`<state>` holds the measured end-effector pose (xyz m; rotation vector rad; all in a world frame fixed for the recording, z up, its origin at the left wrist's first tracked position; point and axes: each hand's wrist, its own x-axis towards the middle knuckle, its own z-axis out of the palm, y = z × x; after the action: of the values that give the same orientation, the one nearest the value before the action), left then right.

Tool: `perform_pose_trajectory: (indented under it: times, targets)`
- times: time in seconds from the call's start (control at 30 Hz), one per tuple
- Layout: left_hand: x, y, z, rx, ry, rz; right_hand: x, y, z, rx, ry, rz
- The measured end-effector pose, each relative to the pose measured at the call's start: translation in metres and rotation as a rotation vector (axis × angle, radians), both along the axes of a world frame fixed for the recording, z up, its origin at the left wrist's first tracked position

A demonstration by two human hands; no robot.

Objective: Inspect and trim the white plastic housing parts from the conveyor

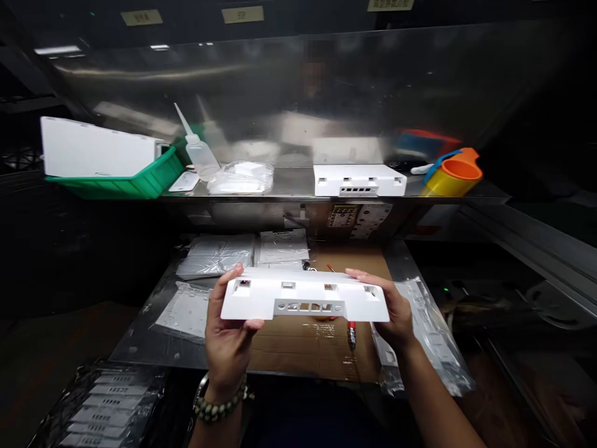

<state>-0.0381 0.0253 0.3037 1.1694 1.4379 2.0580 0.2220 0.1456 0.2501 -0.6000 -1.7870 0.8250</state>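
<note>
I hold a long white plastic housing [305, 297] with port cut-outs along its near side, level above the work surface. My left hand [228, 339] grips its left end, thumb under the front edge and fingers behind. My right hand [396, 317] grips its right end, fingers curled over the top. A red-handled screwdriver [351, 333] lies on the brown cardboard mat [303, 348] just beneath the housing.
On the metal shelf [289, 183] behind stand a second white housing [359, 180], a green bin [125, 180] holding a white panel, a squeeze bottle [198, 152], a bagged part [240, 177] and orange and yellow cups [454, 177]. Bagged plates [219, 255] lie around the mat.
</note>
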Motion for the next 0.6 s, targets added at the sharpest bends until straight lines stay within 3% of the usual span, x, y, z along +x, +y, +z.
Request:
perform_pose_trajectory:
  times: [0.37,0.47,0.6]
  targets:
    - [-0.002,0.001,-0.002,0.038,0.068,-0.016,0.001,0.004,-0.002,0.069,0.085,0.021]
    - [-0.004,0.003,-0.001,0.067,-0.232,-0.093,0.003,0.003,-0.001,0.111,0.087,-0.006]
    - [-0.018,0.011,0.004,-0.27,-0.71,-0.348,0.005,0.001,0.004,0.242,0.037,-0.017]
